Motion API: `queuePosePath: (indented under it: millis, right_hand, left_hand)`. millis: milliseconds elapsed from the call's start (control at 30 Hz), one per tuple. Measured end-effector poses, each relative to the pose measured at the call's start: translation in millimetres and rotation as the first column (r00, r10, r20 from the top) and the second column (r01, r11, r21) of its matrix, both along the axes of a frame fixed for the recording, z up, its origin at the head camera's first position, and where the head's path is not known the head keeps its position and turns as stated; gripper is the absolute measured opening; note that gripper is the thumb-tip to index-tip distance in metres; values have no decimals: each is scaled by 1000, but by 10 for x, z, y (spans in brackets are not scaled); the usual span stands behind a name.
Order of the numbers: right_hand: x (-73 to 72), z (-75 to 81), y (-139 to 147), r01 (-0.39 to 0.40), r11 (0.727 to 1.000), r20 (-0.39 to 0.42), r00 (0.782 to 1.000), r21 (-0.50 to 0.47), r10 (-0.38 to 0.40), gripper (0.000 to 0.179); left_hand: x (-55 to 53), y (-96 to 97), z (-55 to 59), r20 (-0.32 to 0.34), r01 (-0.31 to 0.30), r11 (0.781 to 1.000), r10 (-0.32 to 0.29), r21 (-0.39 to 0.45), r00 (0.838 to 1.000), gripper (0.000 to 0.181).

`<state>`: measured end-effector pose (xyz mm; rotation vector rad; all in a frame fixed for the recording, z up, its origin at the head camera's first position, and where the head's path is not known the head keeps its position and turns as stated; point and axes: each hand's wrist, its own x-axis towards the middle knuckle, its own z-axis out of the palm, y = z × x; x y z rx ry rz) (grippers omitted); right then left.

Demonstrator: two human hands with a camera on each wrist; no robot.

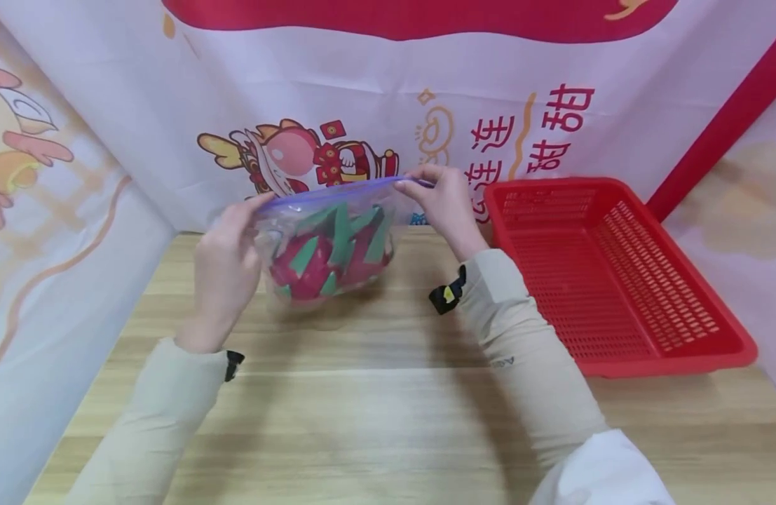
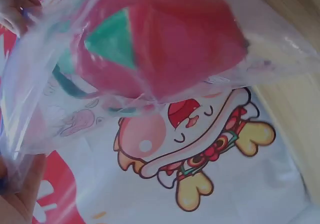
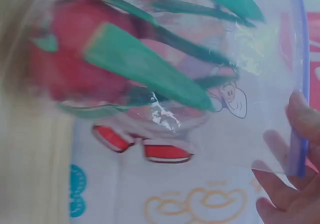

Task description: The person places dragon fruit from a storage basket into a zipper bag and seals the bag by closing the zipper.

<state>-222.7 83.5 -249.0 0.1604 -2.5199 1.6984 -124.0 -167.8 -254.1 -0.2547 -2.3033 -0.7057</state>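
A clear zip bag [image 1: 287, 217] with a purple zip strip along its top hangs between both hands. Inside it are red dragon fruits [image 1: 308, 266] with green leafy scales, real or imitation I cannot tell. My left hand [image 1: 226, 263] pinches the bag's top left corner. At the top right corner my right hand [image 1: 447, 207] pinches the strip between thumb and fingers. Close up in the right wrist view, the thumb [image 3: 304, 119] presses on the purple strip [image 3: 300, 156]. The bag's bottom is close to the tabletop; whether it touches, I cannot tell.
A red plastic basket [image 1: 697, 301] with slotted walls stands on the right of the wooden table [image 1: 362, 421]. Behind the bag hangs a white printed cloth [image 1: 375, 77] with red and cartoon figures. Another printed cloth [image 1: 66, 231] closes off the left side.
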Motion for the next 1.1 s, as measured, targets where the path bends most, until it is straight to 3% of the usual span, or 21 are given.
queuePosePath:
  millis: [133,267,333,500,733,800,833,900,933,967,1067,1100]
  right_hand:
    - [81,124,41,-50,987,52,997,-150,58,21]
    - [162,178,92,-83,940,94,988,-330,121,11]
    - [197,210,153,-83,935,110,986,-344,128,10]
    - [265,315,373,-65,973,140,985,-221,97,18]
    - [326,411,663,-10,993,219,975,-116,36,26]
    - [339,417,740,1,997,236,972,-74,17,29]
    - [343,416,782,3,998,243,970,-58,11,31]
    - [346,397,868,9,999,250,968,-36,1,32]
    - [349,387,909,12,1000,254,967,-26,-5,33]
    - [348,372,945,13,1000,258,966,-25,-6,32]
    - [339,326,1009,21,999,248,969,-37,-11,26]
    - [335,314,1019,24,999,242,970,-37,-14,25]
  left_hand:
    - [-38,-33,59,60,20,978,-33,207,998,41]
    - [-66,-38,58,132,47,951,-91,305,987,33]
    - [-74,-18,58,161,65,941,-124,332,979,31]
    - [-119,78,85,228,71,934,-158,350,961,31]
    - [-298,246,73,242,127,887,-256,444,936,30]
    - [-346,283,64,266,123,899,-252,420,931,30]
    - [-370,304,60,279,124,892,-265,436,923,30]
    - [-419,344,47,309,101,851,-295,516,904,30]
    - [-442,361,37,320,81,808,-320,583,892,30]
    - [-465,375,23,320,62,756,-348,652,881,31]
    - [-508,411,-21,261,14,546,-423,838,868,33]
    - [-517,416,-36,234,13,486,-444,874,865,32]
